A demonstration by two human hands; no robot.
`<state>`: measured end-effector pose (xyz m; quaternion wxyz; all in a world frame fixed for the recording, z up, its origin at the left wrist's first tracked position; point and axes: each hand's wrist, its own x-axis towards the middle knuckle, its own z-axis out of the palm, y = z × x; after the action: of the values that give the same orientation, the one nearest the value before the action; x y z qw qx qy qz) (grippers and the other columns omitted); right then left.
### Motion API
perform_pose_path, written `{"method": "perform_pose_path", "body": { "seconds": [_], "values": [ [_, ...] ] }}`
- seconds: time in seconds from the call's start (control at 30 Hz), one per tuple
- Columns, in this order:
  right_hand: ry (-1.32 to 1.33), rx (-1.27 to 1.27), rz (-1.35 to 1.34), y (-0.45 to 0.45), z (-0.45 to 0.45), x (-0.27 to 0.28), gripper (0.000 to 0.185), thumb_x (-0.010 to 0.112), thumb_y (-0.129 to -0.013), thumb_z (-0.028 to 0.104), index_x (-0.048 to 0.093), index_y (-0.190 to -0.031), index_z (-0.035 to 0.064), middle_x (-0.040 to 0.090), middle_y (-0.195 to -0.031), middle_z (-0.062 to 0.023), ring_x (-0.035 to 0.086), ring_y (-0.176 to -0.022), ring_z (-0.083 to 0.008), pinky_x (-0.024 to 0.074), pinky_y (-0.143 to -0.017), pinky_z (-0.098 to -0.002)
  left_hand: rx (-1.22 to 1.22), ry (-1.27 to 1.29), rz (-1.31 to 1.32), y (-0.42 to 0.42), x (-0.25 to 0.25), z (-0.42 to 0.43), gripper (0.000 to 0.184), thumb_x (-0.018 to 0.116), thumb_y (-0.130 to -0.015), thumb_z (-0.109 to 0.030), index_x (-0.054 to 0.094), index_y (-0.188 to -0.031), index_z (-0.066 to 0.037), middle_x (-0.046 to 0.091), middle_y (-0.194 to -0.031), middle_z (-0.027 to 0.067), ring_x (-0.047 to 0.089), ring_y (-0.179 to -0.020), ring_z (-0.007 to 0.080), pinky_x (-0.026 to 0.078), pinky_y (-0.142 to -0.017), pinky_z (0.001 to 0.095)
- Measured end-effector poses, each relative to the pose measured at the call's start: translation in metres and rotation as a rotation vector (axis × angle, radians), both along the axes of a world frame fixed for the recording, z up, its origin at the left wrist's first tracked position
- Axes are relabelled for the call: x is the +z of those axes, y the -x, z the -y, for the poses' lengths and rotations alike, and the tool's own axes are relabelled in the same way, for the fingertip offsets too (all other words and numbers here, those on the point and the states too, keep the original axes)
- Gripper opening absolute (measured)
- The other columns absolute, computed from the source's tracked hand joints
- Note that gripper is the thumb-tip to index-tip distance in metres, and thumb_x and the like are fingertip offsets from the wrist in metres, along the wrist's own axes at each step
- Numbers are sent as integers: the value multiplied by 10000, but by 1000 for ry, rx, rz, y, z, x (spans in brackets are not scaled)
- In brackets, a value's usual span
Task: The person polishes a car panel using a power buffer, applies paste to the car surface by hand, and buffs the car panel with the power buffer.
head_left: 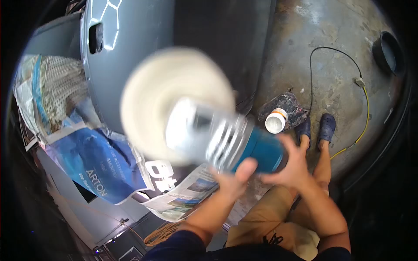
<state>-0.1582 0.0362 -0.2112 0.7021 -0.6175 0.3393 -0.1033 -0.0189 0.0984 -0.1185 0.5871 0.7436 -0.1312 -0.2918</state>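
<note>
A power polisher (261, 151) with a teal body and silver head is held up in front of me, blurred by motion. Its round cream pad (146, 85) faces partly toward me and covers part of a glossy dark grey car door panel (139, 26). My left hand (234, 180) is wrapped around the body's underside near the silver head, thumb up. At the rear end, my right hand (292, 165) grips the teal housing. Whether the pad touches anything is hidden.
Newspaper and printed masking sheets (102, 163) hang along the panel's left edge. An open white tub (275, 122) stands on a stained dark slab (285, 104) near my feet. A black and yellow cord (368, 108) curves over the concrete floor beside a black bucket (389, 53).
</note>
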Motion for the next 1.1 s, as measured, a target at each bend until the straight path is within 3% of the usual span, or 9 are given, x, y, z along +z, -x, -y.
{"method": "perform_pose_path", "body": {
  "seconds": [0.07,0.17,0.27,0.37,0.43,0.6,0.83,1.1],
  "values": [
    [-30,-67,-91,-19,36,15,1000,1019,-576,431,579,-1376,24,761,-1154,-196,767,-1061,-323,586,-950,-417,-61,120,18,-26,-1,61,928,995,-756,-410,531,-1411,55,662,-1297,134,672,-1144,216,558,-994,372],
    [-203,-198,46,-29,44,8,946,1025,-619,337,573,-1379,1,750,-1175,-163,733,-1060,-254,562,-976,-402,-133,133,41,-35,-2,102,1008,1012,-739,-392,386,-1407,29,600,-1280,164,630,-1140,214,544,-987,368],
    [-258,-138,56,-16,19,-10,908,1020,-642,301,583,-1374,-11,746,-1187,-134,709,-1077,-221,558,-982,-390,-84,-28,176,-17,-25,71,987,1022,-731,-387,399,-1370,33,602,-1257,162,619,-1142,217,531,-1004,380],
    [-528,-176,173,4,-53,-51,893,1025,-645,321,605,-1360,-10,741,-1190,-120,692,-1081,-191,553,-981,-385,-1,-206,182,7,-63,11,1017,1029,-730,-305,366,-1425,30,602,-1291,174,633,-1186,255,519,-1037,407],
    [-620,-81,109,22,-99,-76,863,1028,-644,331,621,-1326,-5,745,-1175,-114,694,-1069,-190,555,-968,-380,50,-427,240,22,-80,-29,979,1014,-751,-283,365,-1413,29,610,-1288,184,643,-1176,252,531,-1027,415],
    [-721,15,103,46,-149,-84,837,1025,-644,349,634,-1299,3,754,-1141,-145,713,-1038,-213,561,-952,-390,93,-557,233,46,-78,-78,985,1027,-728,-248,366,-1406,27,616,-1298,191,653,-1209,258,534,-1043,402],
    [-701,160,152,50,-124,-81,855,1025,-644,378,642,-1309,1,753,-1161,-157,724,-1061,-235,558,-965,-390,208,-525,263,64,-63,-67,961,985,-765,-138,344,-1470,-9,599,-1325,163,638,-1205,257,512,-1063,396],
    [-683,337,210,51,-95,-79,914,1028,-620,403,634,-1333,-12,754,-1184,-191,737,-1088,-297,559,-987,-408,299,-458,364,84,-47,-64,993,984,-781,-170,330,-1505,18,588,-1381,186,625,-1234,265,485,-1101,418]
  ]
}}
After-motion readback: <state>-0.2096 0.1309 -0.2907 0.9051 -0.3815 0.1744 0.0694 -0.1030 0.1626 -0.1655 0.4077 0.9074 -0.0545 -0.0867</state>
